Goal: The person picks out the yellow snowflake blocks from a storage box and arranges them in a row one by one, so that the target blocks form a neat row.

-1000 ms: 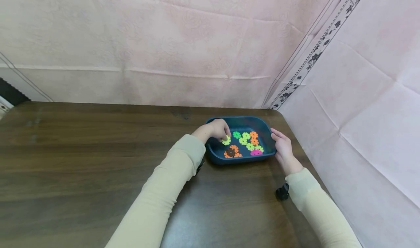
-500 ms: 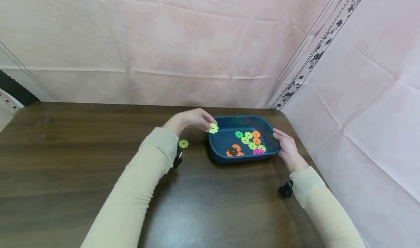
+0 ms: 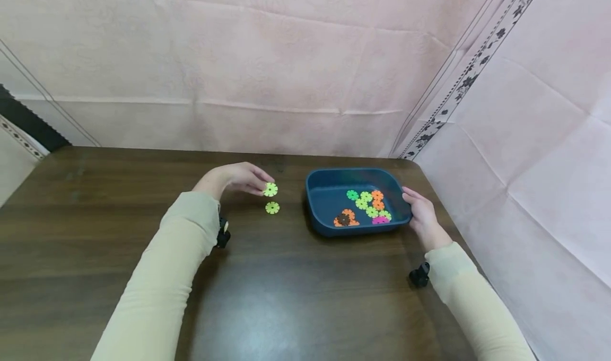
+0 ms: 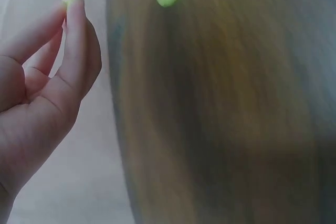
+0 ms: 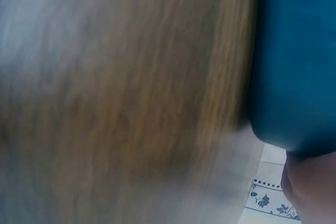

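The left grip (image 3: 241, 178) pinches a yellow-green notched disc (image 3: 270, 190) between thumb and fingertips, taking it by one side so that most of its face shows clear of the fingers. A piece this thin and flat probably suits such a light pinch best. The left wrist view shows it nearly edge-on, apart from the surface.

Close to it, on the near-edge side, a second yellow-green notched disc (image 3: 272, 208) lies on the dark brown wood-grain surface (image 3: 267, 297). A gap separates the two in the head view. Both are nearer the far edge than the near edge, between the left arm and a dark blue rectangular tub (image 3: 353, 231) that sits toward the far right corner.

The right grip (image 3: 424, 215) holds the tub's end nearest the surface's right edge, presumably to steady it; the exact wrap of the fingers is partly hidden. Inside lie a green disc (image 3: 352, 195), several other yellow-green discs (image 3: 361, 204), orange discs (image 3: 378, 205), a magenta piece (image 3: 380, 220) and a brown disc (image 3: 343, 219) on orange ones, loosely bunched.

Pale pink patterned cloth (image 3: 286, 75) hangs beyond the far edge.
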### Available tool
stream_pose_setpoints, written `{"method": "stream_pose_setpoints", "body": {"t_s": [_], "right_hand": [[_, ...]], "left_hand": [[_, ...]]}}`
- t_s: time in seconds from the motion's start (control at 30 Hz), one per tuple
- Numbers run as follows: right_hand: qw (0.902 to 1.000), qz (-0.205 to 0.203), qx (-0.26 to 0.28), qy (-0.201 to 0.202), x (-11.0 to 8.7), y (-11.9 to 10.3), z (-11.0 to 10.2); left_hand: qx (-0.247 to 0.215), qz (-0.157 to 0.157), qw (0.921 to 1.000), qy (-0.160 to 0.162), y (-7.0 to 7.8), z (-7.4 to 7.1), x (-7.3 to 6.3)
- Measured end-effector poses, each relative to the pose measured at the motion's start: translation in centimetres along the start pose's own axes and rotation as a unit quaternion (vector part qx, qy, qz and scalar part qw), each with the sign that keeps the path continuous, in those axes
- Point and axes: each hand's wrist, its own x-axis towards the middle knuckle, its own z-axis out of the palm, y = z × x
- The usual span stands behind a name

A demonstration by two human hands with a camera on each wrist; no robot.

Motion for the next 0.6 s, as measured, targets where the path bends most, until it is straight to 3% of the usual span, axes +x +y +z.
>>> {"method": "stream_pose_setpoints", "body": {"t_s": [0.27,0.43,0.6], "right_hand": [[0.9998,-0.003,0.014,0.015,-0.2,0.1,0.3],[0.9996,-0.002,0.018,0.023,0.0,0.2,0.3],[0.9995,-0.007,0.018,0.027,0.1,0.4,0.5]], "left_hand": [[-0.008,-0.032,0.9991,0.025,-3.2,-1.6,-2.5],[-0.020,-0.056,0.9977,0.033,-4.9,-1.6,-3.3],[-0.022,-0.053,0.9970,0.053,-5.5,-1.2,-3.5]]}}
